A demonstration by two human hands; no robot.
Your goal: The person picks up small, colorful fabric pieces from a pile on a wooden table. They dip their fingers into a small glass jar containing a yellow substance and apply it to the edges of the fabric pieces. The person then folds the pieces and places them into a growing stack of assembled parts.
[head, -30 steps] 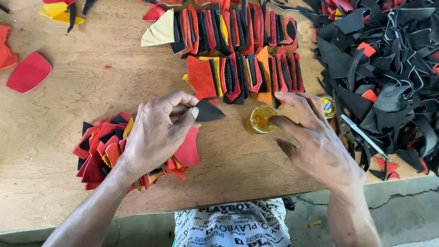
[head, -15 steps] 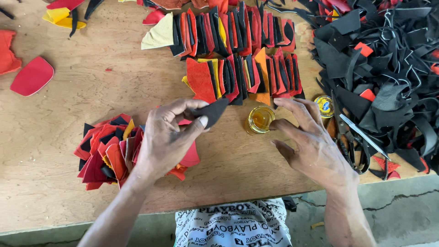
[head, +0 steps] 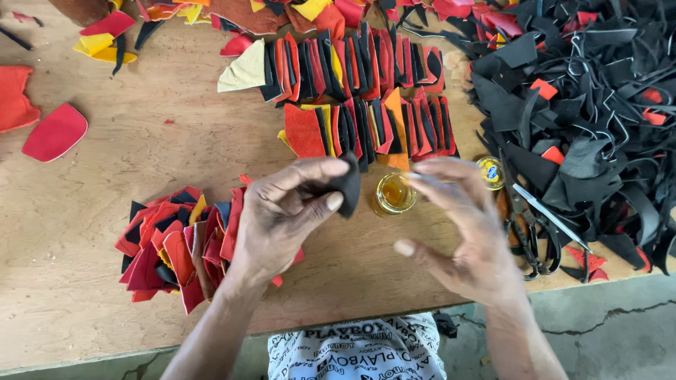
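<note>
Right hand (head: 461, 232) now off glue jar (head: 393, 193).

Lighting: bright, even, diffuse daylight; no glare. Shadows: soft, short, under the left hand (head: 285, 211) and right hand (head: 461, 236). Focus: wooden table (head: 141, 190) sharp; right hand's fingertips slightly motion-blurred. Edges: mild wide-angle bowing.

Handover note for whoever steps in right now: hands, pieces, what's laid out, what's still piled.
Left hand: pinches a black piece between thumb and fingers.
Right hand: open, holds nothing, fingertips beside the open glue tin.
Laid out: two overlapped rows of pieces at the back of the table.
Piled: red and black stack under the left wrist; black scrap heap on the right.
</note>
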